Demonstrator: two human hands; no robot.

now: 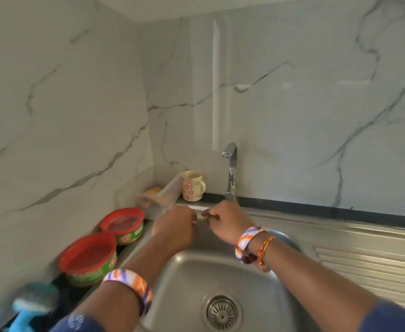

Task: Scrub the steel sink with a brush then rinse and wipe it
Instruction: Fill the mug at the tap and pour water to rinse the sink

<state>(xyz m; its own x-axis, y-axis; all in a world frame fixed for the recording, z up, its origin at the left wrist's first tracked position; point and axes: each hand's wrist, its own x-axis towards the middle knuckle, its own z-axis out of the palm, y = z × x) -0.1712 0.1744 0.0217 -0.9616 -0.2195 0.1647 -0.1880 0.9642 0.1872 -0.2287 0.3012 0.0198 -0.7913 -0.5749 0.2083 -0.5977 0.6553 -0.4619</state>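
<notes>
The steel sink lies below me, its round drain near the bottom edge. Both my hands hover over the sink's back rim, just in front of the tap. My left hand is curled into a fist. My right hand faces it a few centimetres away, fingers also curled. I make out nothing definite in either hand. A blue brush, blurred, lies on the dark counter at the lower left, away from both hands. No water runs from the tap.
Two red-lidded green tubs stand on the counter left of the sink. A clear plastic container and a flowered mug sit in the back corner. The ribbed drainboard stretches right. Marble-patterned walls close the left and back.
</notes>
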